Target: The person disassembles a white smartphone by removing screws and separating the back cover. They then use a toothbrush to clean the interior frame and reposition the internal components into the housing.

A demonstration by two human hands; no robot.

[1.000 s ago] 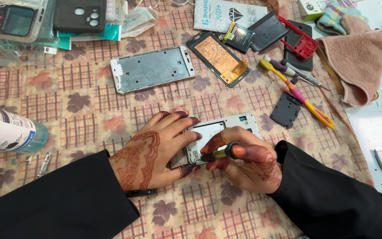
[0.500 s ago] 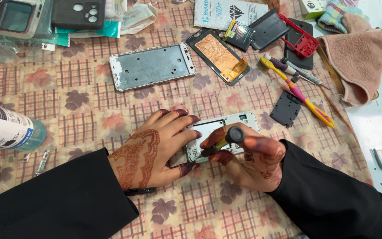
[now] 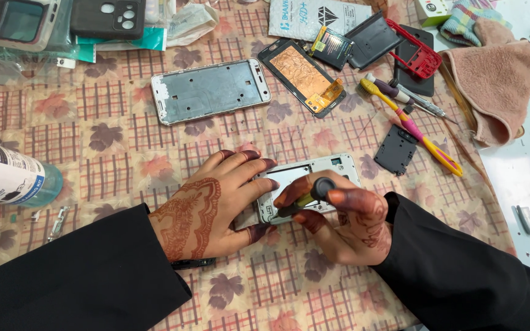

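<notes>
While my left hand [image 3: 207,211] presses spread fingers flat on the white phone frame [image 3: 311,184] below the grey midframe [image 3: 210,91], my right hand [image 3: 345,217] pinches a small screwdriver [image 3: 305,197]; a slip could scratch the frame.

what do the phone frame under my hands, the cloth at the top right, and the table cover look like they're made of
The phone frame looks like silvery metal or metal-look plastic, with a dull sheen on its rim; which one is unclear. The pink cloth looks like soft terry or fleece: fuzzy, matte, crumpled into folds. The table cover seems printed fabric or vinyl, lying flat with a checked leaf pattern.
</notes>
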